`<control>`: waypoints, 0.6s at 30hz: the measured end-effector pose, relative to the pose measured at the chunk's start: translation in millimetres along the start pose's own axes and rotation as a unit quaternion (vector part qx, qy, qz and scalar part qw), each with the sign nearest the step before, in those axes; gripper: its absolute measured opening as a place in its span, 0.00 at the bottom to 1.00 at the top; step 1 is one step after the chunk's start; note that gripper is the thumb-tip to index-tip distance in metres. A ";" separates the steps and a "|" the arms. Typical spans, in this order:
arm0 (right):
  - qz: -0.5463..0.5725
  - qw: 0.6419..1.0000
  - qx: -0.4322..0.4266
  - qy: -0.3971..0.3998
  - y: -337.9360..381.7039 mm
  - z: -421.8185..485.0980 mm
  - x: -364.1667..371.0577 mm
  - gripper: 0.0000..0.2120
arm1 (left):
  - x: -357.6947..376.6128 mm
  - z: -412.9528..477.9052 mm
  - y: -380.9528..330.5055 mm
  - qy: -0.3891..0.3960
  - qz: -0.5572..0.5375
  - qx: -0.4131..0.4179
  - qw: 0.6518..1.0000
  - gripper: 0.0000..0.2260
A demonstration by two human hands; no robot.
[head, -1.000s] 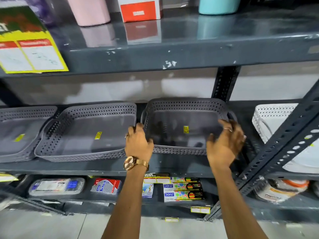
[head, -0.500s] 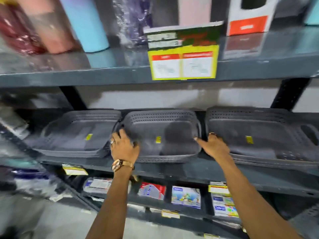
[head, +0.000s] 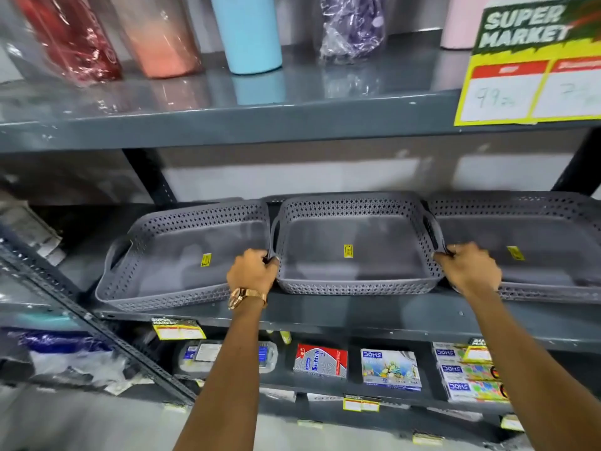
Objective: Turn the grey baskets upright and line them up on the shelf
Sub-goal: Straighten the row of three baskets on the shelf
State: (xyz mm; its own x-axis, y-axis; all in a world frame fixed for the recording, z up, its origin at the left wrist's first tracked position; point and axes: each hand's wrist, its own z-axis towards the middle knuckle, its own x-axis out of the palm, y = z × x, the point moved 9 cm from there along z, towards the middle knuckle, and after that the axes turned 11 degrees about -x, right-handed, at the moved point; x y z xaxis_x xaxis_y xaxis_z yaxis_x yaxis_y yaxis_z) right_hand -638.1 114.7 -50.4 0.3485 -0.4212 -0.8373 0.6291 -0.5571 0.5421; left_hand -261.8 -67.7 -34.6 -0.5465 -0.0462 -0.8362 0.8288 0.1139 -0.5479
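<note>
Head view: left hand (head: 252,271) and right hand (head: 468,265) each clench the middle grey basket's (head: 354,252) side handles, long axis running between them.

Bare forearms, gold watch (head: 240,297) on left wrist, poss. ring on right hand (head: 468,268).

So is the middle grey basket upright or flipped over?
Upright: the middle grey basket shows its open inside and sticker, gripped at both handles by the left hand and right hand.

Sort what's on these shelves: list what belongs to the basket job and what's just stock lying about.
Job: left basket, middle basket, right basket, shelf, left hand and right hand gripping the middle basket.

Just there: blue tumbler, price sign, boxed goods below.
</note>
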 end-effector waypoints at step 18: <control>0.019 0.997 0.067 -0.034 1.4 -11.5 -2.9 0.18 | -2.1 8.9 7.7 0.024 -0.008 -0.004 1.000 0.15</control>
State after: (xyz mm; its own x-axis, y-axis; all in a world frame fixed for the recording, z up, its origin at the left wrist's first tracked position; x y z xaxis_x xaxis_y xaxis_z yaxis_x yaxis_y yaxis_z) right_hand -630.3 123.3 -48.1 0.3188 -0.4892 -0.8118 0.5162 -0.6288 0.5816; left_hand -253.2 -75.6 -37.4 -0.5644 -0.0004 -0.8255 0.8193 0.1220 -0.5602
